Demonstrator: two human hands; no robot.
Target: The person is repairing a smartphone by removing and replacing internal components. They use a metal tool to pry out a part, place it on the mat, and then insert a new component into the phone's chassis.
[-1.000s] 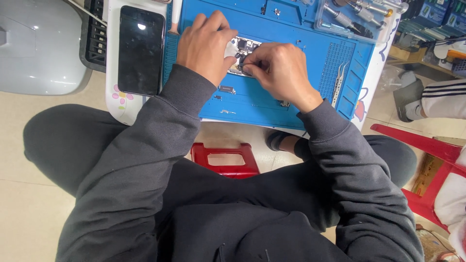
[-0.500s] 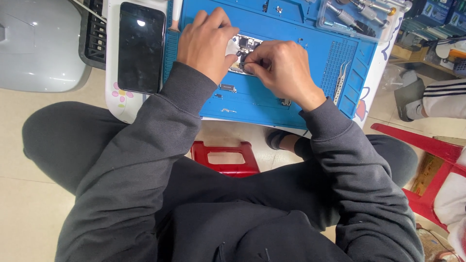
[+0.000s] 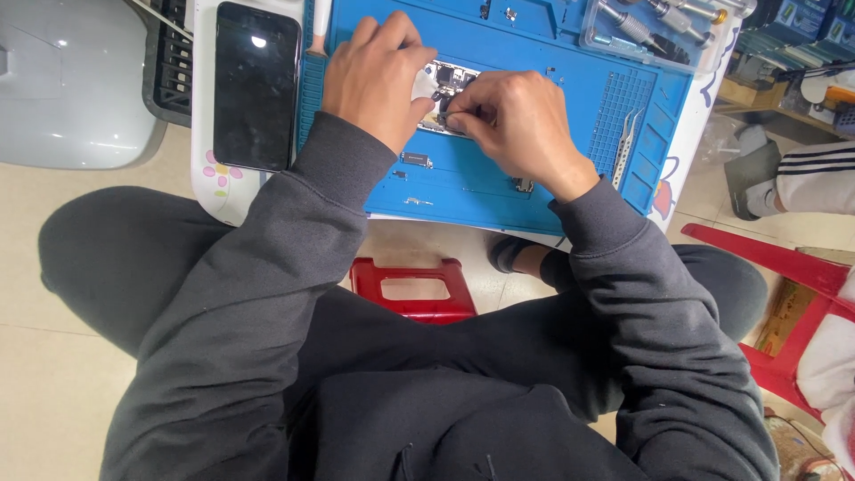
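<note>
An opened phone body [image 3: 450, 85] with exposed metal parts lies on a blue repair mat [image 3: 499, 169], mostly hidden under my hands. My left hand [image 3: 374, 76] rests over its left side and holds it down. My right hand [image 3: 521, 120] pinches with thumb and fingers at a small part on the phone's middle; what it grips is too small to make out. Both fingertips meet over the same spot.
A black phone screen [image 3: 256, 85] lies left of the mat on a white table [image 3: 207, 191]. Silver tweezers [image 3: 626, 147] and tiny loose parts [image 3: 416, 160] sit on the mat. A clear tool tray [image 3: 659, 27] is at the back right. A red stool [image 3: 414, 285] stands below; another person's leg [image 3: 815, 183] is at right.
Both hands stay on the opened phone; the fingers have shifted slightly over its middle. Nothing else has moved.
</note>
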